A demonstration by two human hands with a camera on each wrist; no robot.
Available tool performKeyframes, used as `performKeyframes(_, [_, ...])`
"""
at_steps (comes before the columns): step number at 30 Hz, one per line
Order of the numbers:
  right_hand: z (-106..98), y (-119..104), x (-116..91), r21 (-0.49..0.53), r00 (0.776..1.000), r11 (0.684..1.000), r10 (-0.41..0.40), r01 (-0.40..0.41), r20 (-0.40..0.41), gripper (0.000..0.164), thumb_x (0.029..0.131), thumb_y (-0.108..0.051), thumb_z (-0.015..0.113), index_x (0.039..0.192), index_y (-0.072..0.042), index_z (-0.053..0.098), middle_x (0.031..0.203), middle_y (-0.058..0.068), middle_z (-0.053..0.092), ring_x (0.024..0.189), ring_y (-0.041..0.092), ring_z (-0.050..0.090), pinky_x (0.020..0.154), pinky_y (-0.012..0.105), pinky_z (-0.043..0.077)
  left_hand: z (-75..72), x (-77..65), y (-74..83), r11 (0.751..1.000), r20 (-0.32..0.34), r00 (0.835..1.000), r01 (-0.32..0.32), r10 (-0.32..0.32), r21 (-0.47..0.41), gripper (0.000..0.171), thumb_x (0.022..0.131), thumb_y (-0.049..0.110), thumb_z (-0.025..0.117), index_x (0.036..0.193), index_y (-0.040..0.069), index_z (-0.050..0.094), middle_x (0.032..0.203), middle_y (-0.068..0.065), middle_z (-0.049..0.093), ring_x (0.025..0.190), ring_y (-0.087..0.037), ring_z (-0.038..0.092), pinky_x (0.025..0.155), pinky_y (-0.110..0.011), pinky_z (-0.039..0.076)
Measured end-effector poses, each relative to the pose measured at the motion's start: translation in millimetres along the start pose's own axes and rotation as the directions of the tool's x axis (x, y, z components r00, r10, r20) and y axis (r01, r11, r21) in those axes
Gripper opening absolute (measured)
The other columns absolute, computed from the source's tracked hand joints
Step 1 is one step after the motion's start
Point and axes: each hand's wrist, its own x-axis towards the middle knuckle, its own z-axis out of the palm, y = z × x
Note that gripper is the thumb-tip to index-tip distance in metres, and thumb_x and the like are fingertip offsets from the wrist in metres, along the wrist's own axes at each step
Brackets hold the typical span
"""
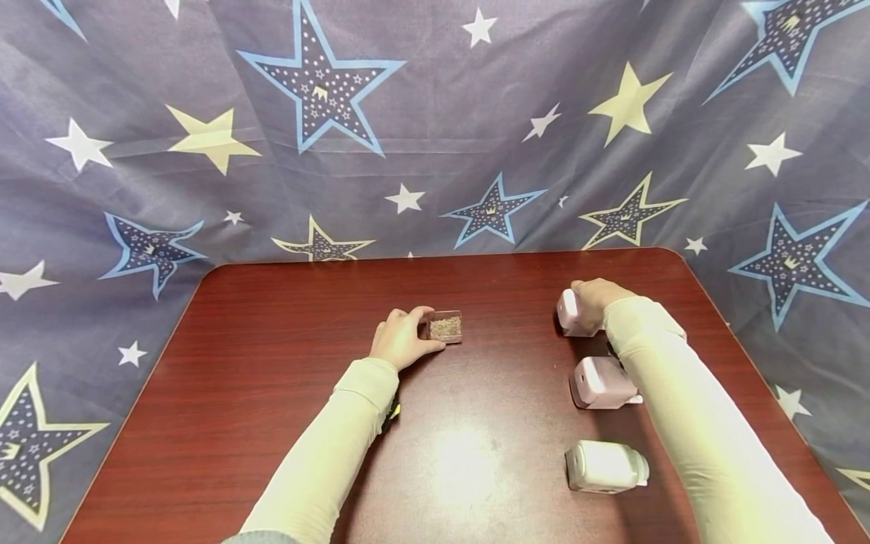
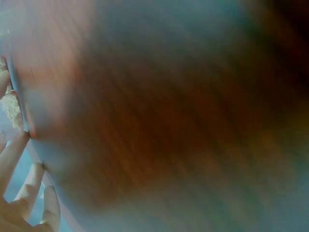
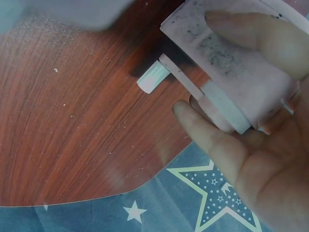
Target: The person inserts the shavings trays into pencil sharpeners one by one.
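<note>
Near the middle of the table, my left hand (image 1: 401,338) holds a small clear tray (image 1: 456,341) by its edges, thumb on the near side and fingers on the far side. Pale wood shavings (image 1: 445,327) lie in it. The left wrist view is mostly blurred, with fingers at its left edge. At the far right, my right hand (image 1: 598,296) grips a pink hand-crank pencil sharpener (image 1: 569,316). Dark smudges mark its body in the right wrist view, where the white crank knob (image 3: 153,76) sticks out past my fingers.
Closer to me, below the gripped one, stand another pink sharpener (image 1: 605,383) and a white sharpener (image 1: 601,465), in a column under my right forearm's left side. Small crumbs dot the red-brown table (image 3: 87,130). A star-patterned cloth (image 1: 421,98) hangs behind it.
</note>
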Motion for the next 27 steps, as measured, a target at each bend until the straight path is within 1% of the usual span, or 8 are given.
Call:
performKeyframes(3, [0.3,0.0,0.6,0.001,1.0,1.0,0.005,-0.005,0.006,0.05,0.064,-0.012,0.081,0.104,-0.001,0.052,0.09,0.019,0.063,0.082,0.031,0.06,0.072,0.042,0.053,2.4,1.1,4.3,1.0,0.005,1.0,-0.002,0.002,0.0,0.066,0.078,0.049,0.079,0.135,0.024,0.058,0.117,-0.002,0.07,0.116,-0.026,0.055,0.095,-0.046,0.046])
performKeyframes(5, [-0.2,0.1,0.5,0.011,1.0,1.0,0.021,-0.021,0.013,0.051,0.063,-0.007,0.078,0.106,-0.002,0.052,0.092,0.02,0.063,0.083,0.032,0.06,0.071,0.042,0.052,3.9,2.1,7.9,1.0,0.011,1.0,-0.01,0.01,-0.001,0.066,0.078,0.049,0.079,0.135,0.023,0.057,0.117,-0.002,0.07,0.117,-0.026,0.054,0.095,-0.046,0.046])
performKeyframes(6, [-0.3,0.1,0.5,0.011,1.0,1.0,0.023,-0.023,0.014,0.051,0.063,-0.007,0.078,0.107,-0.001,0.052,0.092,0.021,0.063,0.083,0.032,0.06,0.072,0.042,0.052,4.6,2.6,9.9,1.0,0.015,1.0,-0.015,0.015,-0.002,0.066,0.079,0.049,0.079,0.135,0.023,0.057,0.116,-0.002,0.07,0.117,-0.026,0.054,0.095,-0.046,0.046])
performKeyframes(10, [-1.1,0.2,0.2,0.008,1.0,1.0,0.016,-0.016,0.012,0.05,0.064,-0.006,0.076,0.108,-0.001,0.052,0.091,0.02,0.064,0.083,0.032,0.06,0.073,0.043,0.052,7.7,5.1,17.5,1.0,0.024,0.999,-0.031,0.031,0.003,0.066,0.078,0.048,0.079,0.135,0.023,0.057,0.115,-0.002,0.071,0.117,-0.027,0.054,0.096,-0.046,0.046])
performKeyframes(16, [-1.0,-0.4,0.9,0.001,1.0,1.0,0.016,-0.016,0.01,0.052,0.063,-0.009,0.079,0.107,-0.001,0.052,0.091,0.02,0.064,0.084,0.032,0.061,0.075,0.043,0.053,13.0,10.3,26.9,0.999,0.027,0.999,-0.034,0.033,0.011,0.067,0.077,0.049,0.08,0.135,0.024,0.057,0.114,-0.003,0.071,0.116,-0.027,0.055,0.096,-0.047,0.045])
performKeyframes(19, [-1.5,-1.2,0.9,0.002,0.999,1.0,0.03,-0.03,0.021,0.055,0.064,-0.011,0.081,0.109,-0.001,0.052,0.093,0.021,0.064,0.084,0.032,0.061,0.073,0.042,0.052,16.0,13.5,31.5,0.999,0.031,0.999,-0.042,0.042,0.009,0.068,0.077,0.05,0.08,0.136,0.023,0.057,0.116,-0.004,0.071,0.117,-0.028,0.055,0.097,-0.048,0.045])
performKeyframes(23, [-2.1,-2.1,0.9,0.012,0.998,0.999,0.048,-0.049,0.037,0.054,0.064,-0.01,0.081,0.109,-0.001,0.051,0.093,0.021,0.063,0.083,0.032,0.06,0.069,0.04,0.051,20.9,16.7,36.7,0.998,0.039,0.998,-0.055,0.054,0.015,0.068,0.078,0.05,0.08,0.136,0.024,0.057,0.118,-0.003,0.071,0.118,-0.028,0.054,0.096,-0.048,0.046])
performKeyframes(27, [-3.0,-2.9,1.2,0.012,0.997,0.998,0.056,-0.056,0.044,0.054,0.065,-0.01,0.08,0.109,-0.001,0.051,0.092,0.02,0.062,0.083,0.031,0.059,0.07,0.04,0.051,25.3,19.0,42.2,0.998,0.043,0.997,-0.067,0.066,0.018,0.068,0.077,0.05,0.08,0.136,0.024,0.057,0.118,-0.003,0.071,0.118,-0.027,0.054,0.095,-0.047,0.046])
